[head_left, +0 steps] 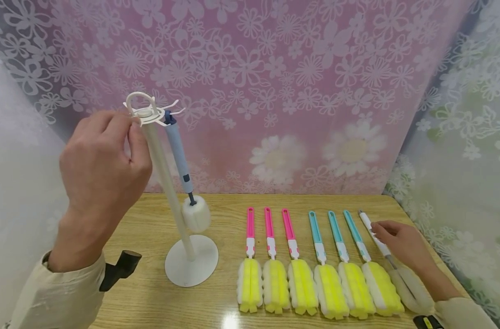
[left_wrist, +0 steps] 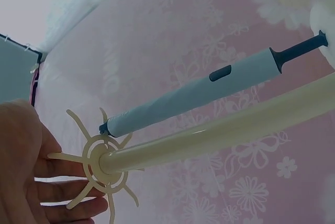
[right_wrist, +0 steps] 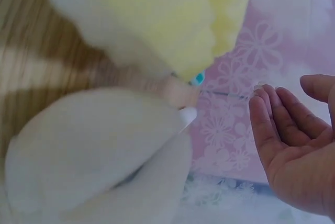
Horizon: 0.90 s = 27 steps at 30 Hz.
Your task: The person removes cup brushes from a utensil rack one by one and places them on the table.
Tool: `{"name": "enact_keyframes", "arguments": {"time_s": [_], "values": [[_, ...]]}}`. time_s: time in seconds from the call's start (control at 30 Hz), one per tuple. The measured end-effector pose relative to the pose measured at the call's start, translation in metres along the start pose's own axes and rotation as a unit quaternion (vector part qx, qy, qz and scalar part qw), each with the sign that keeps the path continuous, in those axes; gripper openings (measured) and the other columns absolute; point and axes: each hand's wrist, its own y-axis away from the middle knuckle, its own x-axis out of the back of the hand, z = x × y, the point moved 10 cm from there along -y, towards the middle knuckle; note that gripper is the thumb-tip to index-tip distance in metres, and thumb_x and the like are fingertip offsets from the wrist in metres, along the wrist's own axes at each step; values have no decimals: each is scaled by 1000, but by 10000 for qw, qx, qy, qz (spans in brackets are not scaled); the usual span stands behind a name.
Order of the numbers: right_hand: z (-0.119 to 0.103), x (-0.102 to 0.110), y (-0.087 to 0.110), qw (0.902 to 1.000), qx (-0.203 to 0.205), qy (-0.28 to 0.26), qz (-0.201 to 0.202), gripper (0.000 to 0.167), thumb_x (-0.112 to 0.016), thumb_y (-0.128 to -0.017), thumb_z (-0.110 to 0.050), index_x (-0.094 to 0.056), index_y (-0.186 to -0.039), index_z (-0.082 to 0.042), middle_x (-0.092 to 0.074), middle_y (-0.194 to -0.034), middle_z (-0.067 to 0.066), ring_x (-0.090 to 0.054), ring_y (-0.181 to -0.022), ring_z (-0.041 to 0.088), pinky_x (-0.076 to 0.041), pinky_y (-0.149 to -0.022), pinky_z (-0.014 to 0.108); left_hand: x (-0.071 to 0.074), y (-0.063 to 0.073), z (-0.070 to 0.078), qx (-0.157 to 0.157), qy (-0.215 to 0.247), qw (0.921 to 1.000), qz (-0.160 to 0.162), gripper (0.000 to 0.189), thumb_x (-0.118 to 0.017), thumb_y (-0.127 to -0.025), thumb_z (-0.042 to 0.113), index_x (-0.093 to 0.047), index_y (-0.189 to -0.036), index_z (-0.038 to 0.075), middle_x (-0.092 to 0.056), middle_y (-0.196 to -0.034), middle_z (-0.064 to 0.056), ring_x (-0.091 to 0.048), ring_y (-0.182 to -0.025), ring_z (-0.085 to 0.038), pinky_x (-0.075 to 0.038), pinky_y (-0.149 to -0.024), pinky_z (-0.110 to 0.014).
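A white rack (head_left: 161, 164) stands upright on a round base, with hooks around its top ring. My left hand (head_left: 106, 153) holds that ring, its fingers bent at the hooks; in the left wrist view the fingers (left_wrist: 68, 190) lie behind them. From one hook hangs a light-blue-handled sponge brush (head_left: 177, 146), its white head down beside the pole. My right hand (head_left: 403, 244) is over a white-handled sponge brush (head_left: 365, 221) at the row's right end. In the right wrist view its thumb is apart from the loosely bent fingers, with nothing between them.
Pink-handled sponge brushes (head_left: 269, 228) and teal-handled ones (head_left: 336, 235) lie in a row on the wooden table (head_left: 139, 292), yellow-and-white heads toward me. A pink flowered curtain (head_left: 250, 100) hangs behind, and a pale flowered one (head_left: 467, 192) at right.
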Motion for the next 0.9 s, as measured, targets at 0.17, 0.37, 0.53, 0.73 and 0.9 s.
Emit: {"name": "enact_keyframes", "arguments": {"time_s": [0.17, 0.37, 0.53, 0.73, 0.9], "values": [[-23, -1, -3, 9994, 284, -84, 164, 50, -45, -100, -36, -56, -126, 6, -66, -108, 22, -65, -93, 36, -54, -66, 38, -2, -1, 1, -168, -134, 9995, -217, 39, -39, -97, 22, -62, -85, -8, -58, -83, -22, -53, -81, -41, -45, -68, -55], [-56, -7, -10, 9976, 585, -262, 260, 49, -45, -100, -35, -56, -127, 4, -66, -109, 20, -64, -96, 36, -53, -72, 45, -4, -1, 0, -170, -17, 9995, -283, 37, -39, -97, 21, -58, -80, -5, -54, -78, -19, -51, -76, -38, -42, -61, -52], [-85, -16, -14, 9957, 782, -449, 221, 48, -46, -100, -36, -57, -127, 2, -65, -112, 18, -63, -98, 35, -52, -75, 48, -8, -1, -5, -118, 328, 9992, -185, 37, -48, -95, 30, -60, -83, -3, -53, -80, -18, -50, -73, -36, -39, -60, -50], [-115, -28, -21, 9929, 894, -770, 148, 46, -48, -99, -37, -59, -127, -2, -66, -112, 14, -64, -98, 30, -52, -77, 45, -12, -1, -9, 0, 312, 9994, -167, 49, -61, -89, 47, -62, -87, -2, -51, -78, -16, -46, -67, -32, -35, -56, -46], [-142, -42, -30, 9887, 1005, -1105, 105, 46, -50, -98, -39, -60, -126, -4, -67, -112, 11, -64, -99, 27, -52, -79, 44, -11, -1, -9, 45, 222, 9997, -89, 54, -62, -86, 52, -60, -84, -2, -51, -77, -17, -46, -65, -33, -35, -55, -47]]}}
